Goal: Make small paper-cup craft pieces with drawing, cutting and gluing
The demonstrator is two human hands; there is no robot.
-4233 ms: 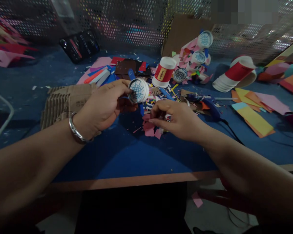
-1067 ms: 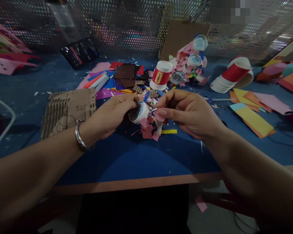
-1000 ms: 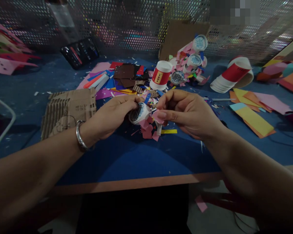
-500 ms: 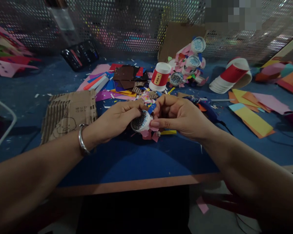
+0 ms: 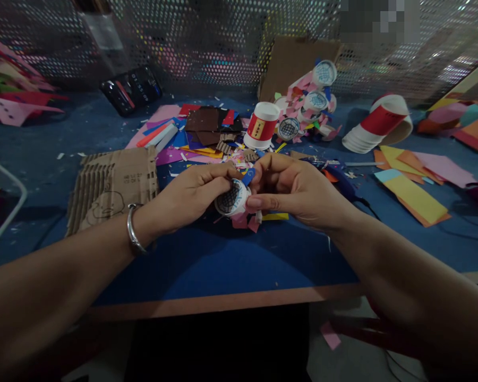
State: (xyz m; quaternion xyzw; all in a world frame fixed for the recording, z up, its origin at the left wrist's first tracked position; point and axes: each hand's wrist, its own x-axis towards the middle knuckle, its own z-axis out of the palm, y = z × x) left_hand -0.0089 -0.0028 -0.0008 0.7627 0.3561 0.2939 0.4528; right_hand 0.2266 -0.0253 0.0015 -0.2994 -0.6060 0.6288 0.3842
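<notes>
Between my hands is a small white paper cup (image 5: 231,198), its round end drawn with a dark and blue grid and its side trimmed with pink paper pieces. My left hand (image 5: 197,193) grips it from the left, thumb on the rim. A blue paper scrap (image 5: 248,176) sticks up at the cup's top edge. My right hand (image 5: 289,185) pinches at the cup's right side, close to that scrap; whether its fingertips hold the cup or the scrap is hard to see. Just behind lies a heap of paper bits (image 5: 239,155).
A red-and-white paper cup (image 5: 261,126) stands behind my hands, beside a stack of decorated cups (image 5: 313,101). Corrugated cardboard (image 5: 111,185) lies left, a phone (image 5: 131,90) behind it. A blue glue gun (image 5: 340,183) and coloured paper strips (image 5: 414,196) are at right.
Hardly anything differs. The cup has shifted very slightly to the right in my hands, and both hands keep nearly the same grip.
</notes>
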